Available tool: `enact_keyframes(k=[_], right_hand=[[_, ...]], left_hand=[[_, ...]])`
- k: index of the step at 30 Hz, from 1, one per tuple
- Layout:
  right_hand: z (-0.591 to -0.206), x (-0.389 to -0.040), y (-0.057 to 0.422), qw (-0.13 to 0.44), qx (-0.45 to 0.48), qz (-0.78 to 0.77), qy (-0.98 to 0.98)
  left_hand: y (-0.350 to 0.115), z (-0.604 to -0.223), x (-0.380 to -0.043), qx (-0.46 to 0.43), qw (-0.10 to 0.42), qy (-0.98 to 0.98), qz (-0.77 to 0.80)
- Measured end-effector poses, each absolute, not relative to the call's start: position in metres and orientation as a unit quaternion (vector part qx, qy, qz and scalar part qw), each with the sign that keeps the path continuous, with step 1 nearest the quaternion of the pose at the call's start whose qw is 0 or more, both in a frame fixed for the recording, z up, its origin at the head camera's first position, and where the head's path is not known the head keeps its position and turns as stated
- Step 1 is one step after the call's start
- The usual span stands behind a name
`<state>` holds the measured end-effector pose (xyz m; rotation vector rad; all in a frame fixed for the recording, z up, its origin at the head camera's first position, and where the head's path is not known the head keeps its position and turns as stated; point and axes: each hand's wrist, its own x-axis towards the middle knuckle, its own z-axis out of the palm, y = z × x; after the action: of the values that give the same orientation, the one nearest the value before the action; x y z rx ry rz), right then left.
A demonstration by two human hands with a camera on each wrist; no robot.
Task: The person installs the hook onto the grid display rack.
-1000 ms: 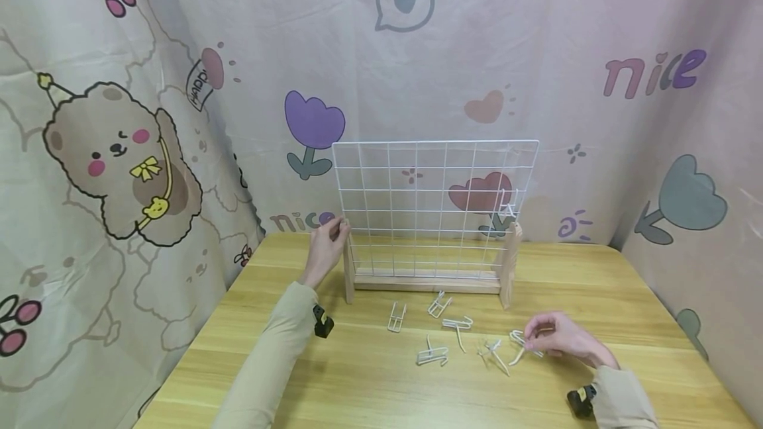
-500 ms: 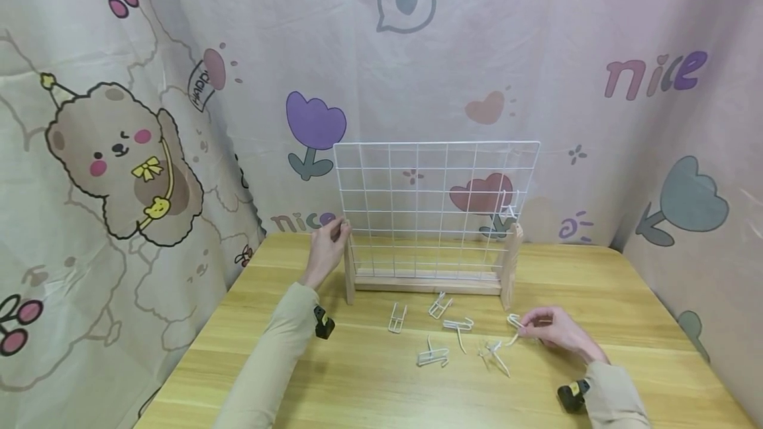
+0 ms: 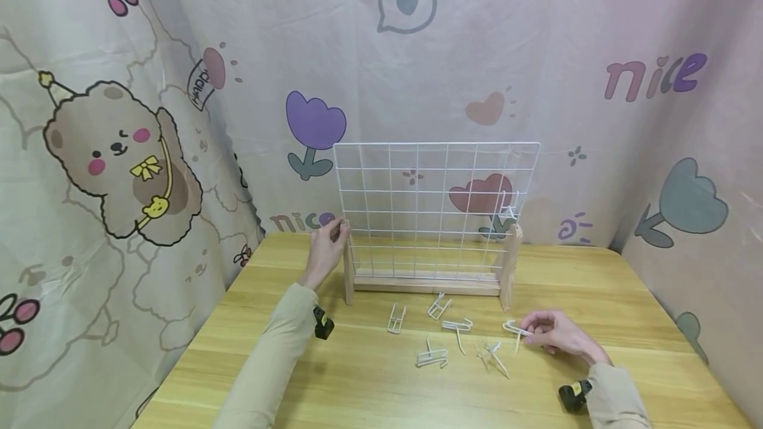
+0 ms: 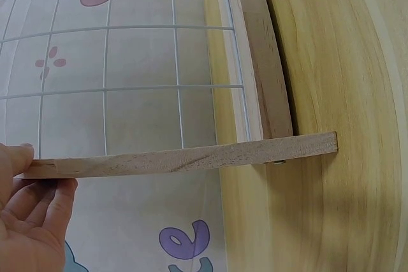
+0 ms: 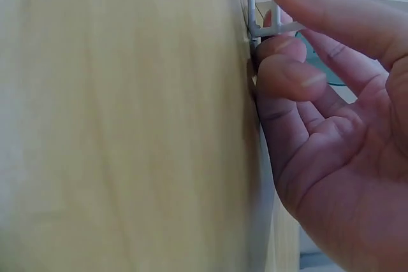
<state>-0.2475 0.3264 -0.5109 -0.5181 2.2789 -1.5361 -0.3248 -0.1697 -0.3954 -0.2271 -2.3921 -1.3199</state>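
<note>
A white wire grid panel (image 3: pixel 402 200) stands upright in a wooden stand (image 3: pixel 426 285). My left hand (image 3: pixel 326 243) pinches the top of the stand's left post (image 4: pixel 172 158), thumb on one side and fingers on the other in the left wrist view. At the right of the table, my right hand (image 3: pixel 557 333) pinches the end of a white wire hook (image 3: pixel 512 328) just over the tabletop. The right wrist view shows the hook's frame (image 5: pixel 253 11) between thumb and fingers. Another white hook (image 3: pixel 508 207) hangs on the grid's right side.
Several loose white hooks lie before the stand, among them one at the left (image 3: pixel 396 318), one near the base (image 3: pixel 439 306) and one closest to my right hand (image 3: pixel 493 357). A patterned curtain (image 3: pixel 441 71) hangs behind the wooden table (image 3: pixel 357 389).
My right hand has shifted slightly left with the hook, which has turned so that its curved end points left. My left hand has stayed on the post.
</note>
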Motion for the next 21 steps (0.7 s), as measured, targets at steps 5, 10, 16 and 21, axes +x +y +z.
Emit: enact_keyframes(k=[5, 10, 16, 21], right_hand=[[-0.5114, -0.2479, 0.326, 0.163, -0.167, -0.532, 0.814], [-0.5122, -0.2486, 0.3247, 0.152, -0.158, -0.525, 0.822], [-0.5122, -0.2491, 0.3224, 0.139, -0.146, -0.517, 0.832], [-0.5124, -0.2486, 0.3202, 0.135, -0.147, -0.519, 0.831]], left_hand=[[-0.1698, -0.3957, -0.3248, -0.086, 0.202, -0.854, -0.472], [-0.17, -0.3965, -0.325, -0.084, 0.202, -0.855, -0.47], [-0.1698, -0.3965, -0.3257, -0.082, 0.205, -0.855, -0.469], [-0.1693, -0.3964, -0.326, -0.087, 0.209, -0.854, -0.468]])
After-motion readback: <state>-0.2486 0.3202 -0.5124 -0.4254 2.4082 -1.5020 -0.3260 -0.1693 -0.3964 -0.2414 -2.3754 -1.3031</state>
